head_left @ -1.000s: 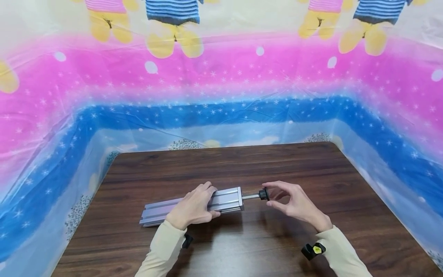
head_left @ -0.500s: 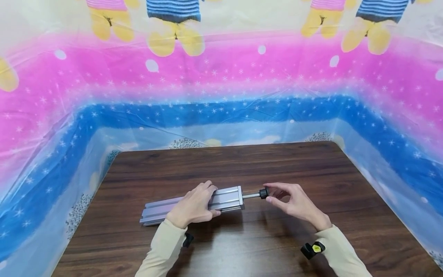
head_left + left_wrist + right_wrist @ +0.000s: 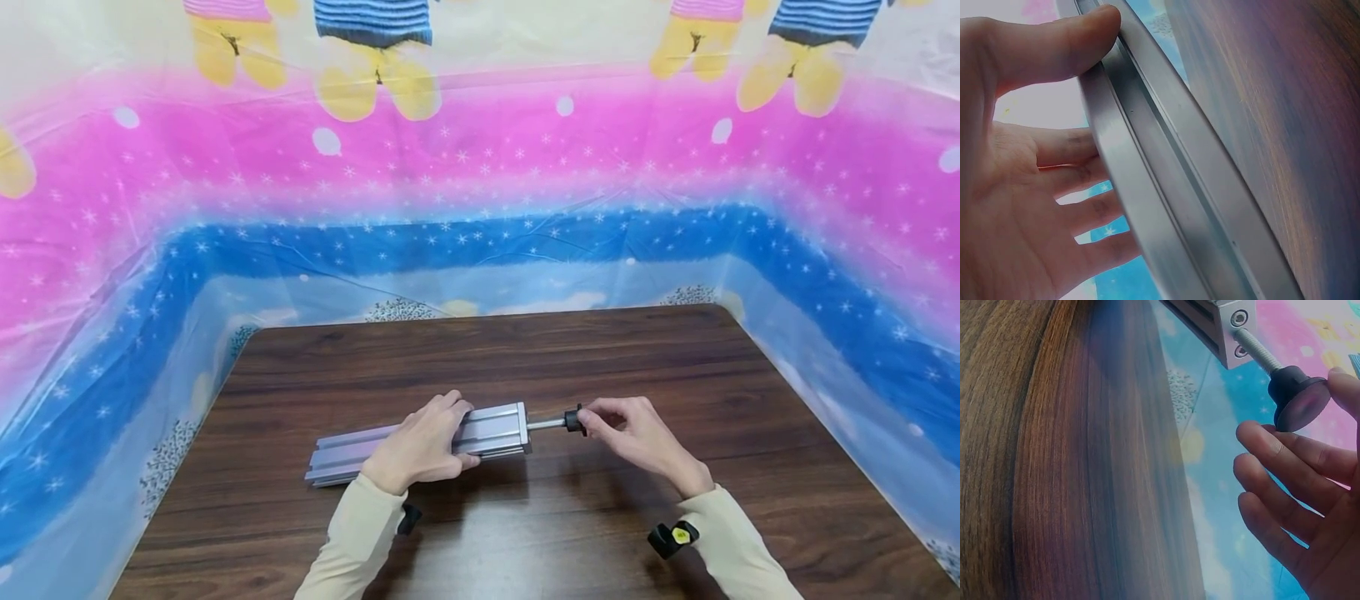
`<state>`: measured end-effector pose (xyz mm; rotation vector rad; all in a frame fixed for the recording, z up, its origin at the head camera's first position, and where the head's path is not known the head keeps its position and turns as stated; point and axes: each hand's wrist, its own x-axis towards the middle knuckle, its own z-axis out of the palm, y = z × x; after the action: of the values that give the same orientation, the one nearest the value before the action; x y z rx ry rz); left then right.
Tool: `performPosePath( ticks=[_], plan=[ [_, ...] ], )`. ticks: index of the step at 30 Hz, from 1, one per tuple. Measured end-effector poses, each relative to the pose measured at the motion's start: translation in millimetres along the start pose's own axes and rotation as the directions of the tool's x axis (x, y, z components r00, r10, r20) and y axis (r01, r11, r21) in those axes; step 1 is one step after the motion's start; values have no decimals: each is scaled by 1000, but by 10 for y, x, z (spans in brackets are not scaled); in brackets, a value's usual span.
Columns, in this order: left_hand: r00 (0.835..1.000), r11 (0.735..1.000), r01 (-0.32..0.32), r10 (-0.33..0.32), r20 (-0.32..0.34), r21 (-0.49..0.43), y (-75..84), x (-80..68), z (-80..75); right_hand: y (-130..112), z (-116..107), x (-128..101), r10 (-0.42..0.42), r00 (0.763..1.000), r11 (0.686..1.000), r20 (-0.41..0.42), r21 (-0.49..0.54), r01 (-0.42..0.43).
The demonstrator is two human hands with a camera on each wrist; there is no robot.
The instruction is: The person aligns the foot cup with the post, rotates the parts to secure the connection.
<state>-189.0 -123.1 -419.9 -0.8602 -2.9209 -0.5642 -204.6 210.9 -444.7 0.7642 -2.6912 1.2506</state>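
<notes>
In the head view a grooved aluminium profile point(image 3: 491, 430) is held at a slant over the table. My left hand point(image 3: 415, 448) grips it across the middle; the left wrist view has the thumb on the slotted side of the profile point(image 3: 1147, 140) and the fingers against another side. From the end plate point(image 3: 1230, 349), where two bolt heads show, sticks a threaded rod point(image 3: 1261, 355) with a black levelling foot point(image 3: 1300, 400) on its tip. My right hand point(image 3: 642, 435) pinches the foot's round base, thumb and fingertips at its rim.
Under both hands lies a dark wood-grain table point(image 3: 480, 358). A patterned pink and blue cloth point(image 3: 480, 183) hangs along its back and sides. Each wrist carries a small black camera, such as the one at the right cuff point(image 3: 667, 537).
The right thumb and fingers have shifted round the foot's base, which they meet at a different angle now. The profile and my left hand stay almost where they were.
</notes>
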Motion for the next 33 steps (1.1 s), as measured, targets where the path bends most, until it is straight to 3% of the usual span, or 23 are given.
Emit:
performPosePath(
  ticks=[6,15,33],
  plan=[
    [1000,1000,6,-6,7,-4,-6,-8,2,-7,-5,-30,-20,1000,1000,21,-17,21],
    [1000,1000,-4,4,-5,13,-25,-10,-2,10,-24,-61,-201,979,979,31,-16,202],
    [1000,1000,-4,4,-11,8,15,-15,-4,-14,-52,-70,-154,988,987,5,-34,154]
  ],
)
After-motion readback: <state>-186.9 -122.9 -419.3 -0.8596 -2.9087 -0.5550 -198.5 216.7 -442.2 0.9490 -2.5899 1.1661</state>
